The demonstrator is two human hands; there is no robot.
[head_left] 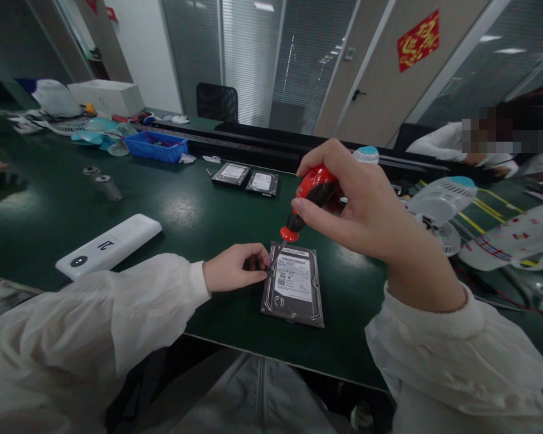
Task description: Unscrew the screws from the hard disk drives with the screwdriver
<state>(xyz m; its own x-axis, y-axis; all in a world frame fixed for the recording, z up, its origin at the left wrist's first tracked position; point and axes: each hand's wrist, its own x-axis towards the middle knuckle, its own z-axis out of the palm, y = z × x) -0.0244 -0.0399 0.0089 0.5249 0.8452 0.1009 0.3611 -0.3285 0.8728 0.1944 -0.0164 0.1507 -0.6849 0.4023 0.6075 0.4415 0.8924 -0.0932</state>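
Observation:
A hard drive (pixel 293 289) lies label up on the green table in front of me, a little askew. My right hand (pixel 348 202) is wrapped round the red and black handle of a screwdriver (pixel 315 187) above it. The screwdriver slants down to the left, and its tip meets the drive's left edge near the upper middle. There, too, my left hand (pixel 239 267) touches the drive, its fingers curled and the thumb and forefinger close together. Whatever lies between those fingertips is hidden.
Two more hard drives (pixel 262 182) lie farther back. To the left are a white power bank (pixel 109 246), metal cylinders (pixel 108 188) and a blue basket (pixel 156 147). Small fans (pixel 447 199) and a patterned bottle (pixel 507 238) stand right. Another person sits across at the right.

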